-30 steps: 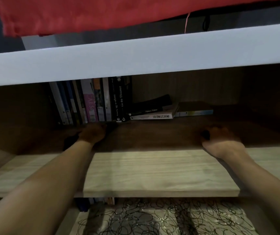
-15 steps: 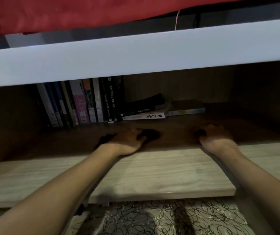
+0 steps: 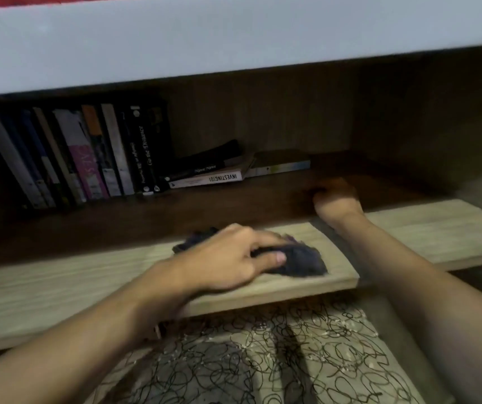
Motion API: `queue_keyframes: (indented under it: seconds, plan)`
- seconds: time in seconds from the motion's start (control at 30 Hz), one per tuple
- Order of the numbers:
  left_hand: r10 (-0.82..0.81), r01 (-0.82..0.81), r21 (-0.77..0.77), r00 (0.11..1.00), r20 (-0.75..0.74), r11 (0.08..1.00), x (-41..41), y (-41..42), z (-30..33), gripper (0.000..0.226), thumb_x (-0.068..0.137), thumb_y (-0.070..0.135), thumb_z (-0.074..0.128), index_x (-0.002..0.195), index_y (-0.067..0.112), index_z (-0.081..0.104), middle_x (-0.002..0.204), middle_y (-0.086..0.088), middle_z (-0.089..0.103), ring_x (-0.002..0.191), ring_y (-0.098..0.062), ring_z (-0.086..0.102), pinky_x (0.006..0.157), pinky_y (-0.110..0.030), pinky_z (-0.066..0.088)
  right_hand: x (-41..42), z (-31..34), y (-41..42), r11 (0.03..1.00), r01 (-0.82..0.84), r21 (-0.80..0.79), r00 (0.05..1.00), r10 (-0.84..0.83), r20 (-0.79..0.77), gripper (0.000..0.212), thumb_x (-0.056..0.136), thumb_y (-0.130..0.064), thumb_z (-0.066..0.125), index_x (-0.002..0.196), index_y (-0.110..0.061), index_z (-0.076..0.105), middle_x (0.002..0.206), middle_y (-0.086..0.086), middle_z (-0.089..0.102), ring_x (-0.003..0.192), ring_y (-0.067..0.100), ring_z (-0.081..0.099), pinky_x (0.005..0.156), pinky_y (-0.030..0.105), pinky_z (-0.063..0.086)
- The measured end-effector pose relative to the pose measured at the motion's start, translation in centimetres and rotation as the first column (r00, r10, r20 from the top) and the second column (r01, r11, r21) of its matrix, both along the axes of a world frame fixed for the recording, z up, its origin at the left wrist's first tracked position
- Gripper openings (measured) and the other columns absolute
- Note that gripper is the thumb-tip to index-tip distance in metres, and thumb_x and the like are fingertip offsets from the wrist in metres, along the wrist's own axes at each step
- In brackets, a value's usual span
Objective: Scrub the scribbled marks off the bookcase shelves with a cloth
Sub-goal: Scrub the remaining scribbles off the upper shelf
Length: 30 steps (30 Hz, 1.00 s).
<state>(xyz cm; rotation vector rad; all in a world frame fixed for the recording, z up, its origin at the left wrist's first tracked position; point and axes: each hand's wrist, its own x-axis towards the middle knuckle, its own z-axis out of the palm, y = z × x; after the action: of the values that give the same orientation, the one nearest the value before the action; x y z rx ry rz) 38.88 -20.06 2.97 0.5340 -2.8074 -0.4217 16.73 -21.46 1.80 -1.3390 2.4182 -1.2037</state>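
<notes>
Head view: left hand (image 3: 228, 260) grips dark cloth (image 3: 301, 262) on near shelf (image 3: 59, 287); right hand (image 3: 336, 199) rests farther in, grip indiscernible.

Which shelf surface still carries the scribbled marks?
The lower shelf, under the one the left hand wipes with the cloth; black scribbles cover it.
</notes>
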Motion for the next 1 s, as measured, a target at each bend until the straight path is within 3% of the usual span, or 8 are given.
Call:
queue_keyframes:
  seconds: [0.1,0.2,0.27,0.43,0.63,0.77,0.83,1.0]
  plan:
    - [0.241,-0.240,-0.008,0.970,0.038,0.971,-2.6,-2.6,0.6,0.029,0.099,0.040,0.045,0.124,0.035,0.061,0.110,0.008,0.069,0.097,-0.007,0.062,0.079,-0.022,0.046,0.4,0.2,0.7,1.000,-0.028,-0.007,0.999,0.028,-0.018,0.030,0.093,-0.014,0.050,0.119,-0.011,0.065,0.123,0.016,0.062,0.113,0.034,0.058,0.090,0.034,0.046]
    - [0.037,-0.037,-0.021,0.999,-0.024,0.999,-2.0,1.6,-0.4,0.037,0.098,0.040,0.048,0.133,0.032,0.054,0.135,0.011,0.057,0.125,-0.006,0.050,0.105,-0.022,0.038,0.5,0.5,0.9,0.998,-0.054,0.015,0.998,0.055,-0.045,0.029,0.092,-0.013,0.049,0.116,-0.012,0.067,0.122,0.016,0.063,0.112,0.033,0.059,0.091,0.033,0.047]
    - [-0.067,0.068,0.014,0.997,-0.042,0.998,0.9,1.8,-0.6,0.038,0.097,0.040,0.049,0.134,0.029,0.055,0.137,0.013,0.054,0.126,-0.001,0.047,0.107,-0.017,0.034,0.7,0.6,1.0,0.996,-0.059,0.066,0.996,0.063,-0.061,0.027,0.094,-0.015,0.049,0.113,-0.013,0.067,0.119,0.014,0.064,0.109,0.032,0.059,0.085,0.031,0.046]
    - [0.501,-0.510,0.038,0.855,0.131,0.860,1.3,-5.1,0.5,0.041,0.100,0.046,0.037,0.139,0.034,0.046,0.143,0.000,0.049,0.128,-0.022,0.046,0.106,-0.028,0.034,1.9,0.9,1.3,0.985,-0.085,0.152,0.981,0.109,-0.159,0.026,0.089,-0.021,0.051,0.109,-0.016,0.067,0.111,0.009,0.065,0.101,0.030,0.061,0.082,0.032,0.049]
    - [0.134,-0.135,0.000,0.988,0.082,0.991,5.8,0.3,0.1,0.044,0.097,0.046,0.045,0.137,0.030,0.050,0.140,0.013,0.051,0.127,-0.004,0.047,0.107,-0.024,0.035,2.9,1.3,1.0,0.949,-0.013,0.315,0.956,0.104,-0.275,0.027,0.092,-0.027,0.054,0.116,-0.015,0.057,0.115,0.010,0.057,0.106,0.028,0.055,0.080,0.037,0.043]
    - [0.642,-0.649,0.044,0.759,0.109,0.760,15.4,-7.5,1.0,0.044,0.100,0.039,0.040,0.143,0.025,0.042,0.147,0.003,0.042,0.134,-0.019,0.039,0.106,-0.022,0.026,3.0,1.2,1.1,0.937,-0.028,0.350,0.948,0.136,-0.287,0.024,0.093,-0.027,0.054,0.114,-0.016,0.056,0.104,0.008,0.054,0.093,0.025,0.052,0.084,0.041,0.045]
    - [0.713,-0.713,0.093,0.700,0.040,0.695,17.5,-8.6,0.5,0.039,0.101,0.034,0.041,0.140,0.027,0.043,0.147,0.002,0.041,0.136,-0.022,0.036,0.106,-0.021,0.023,3.1,1.1,0.9,0.936,-0.020,0.352,0.950,0.127,-0.285,0.023,0.092,-0.026,0.054,0.113,-0.015,0.056,0.104,0.010,0.055,0.093,0.027,0.055,0.087,0.044,0.048]
    - [0.355,-0.355,0.002,0.935,0.004,0.935,14.6,1.2,-0.5,0.044,0.097,0.050,0.043,0.137,0.033,0.050,0.139,0.016,0.050,0.129,-0.001,0.044,0.109,-0.023,0.032,2.7,1.1,0.4,0.935,-0.019,0.353,0.935,0.142,-0.326,0.029,0.094,-0.030,0.052,0.116,-0.014,0.058,0.112,0.012,0.056,0.107,0.032,0.053,0.093,0.043,0.044]
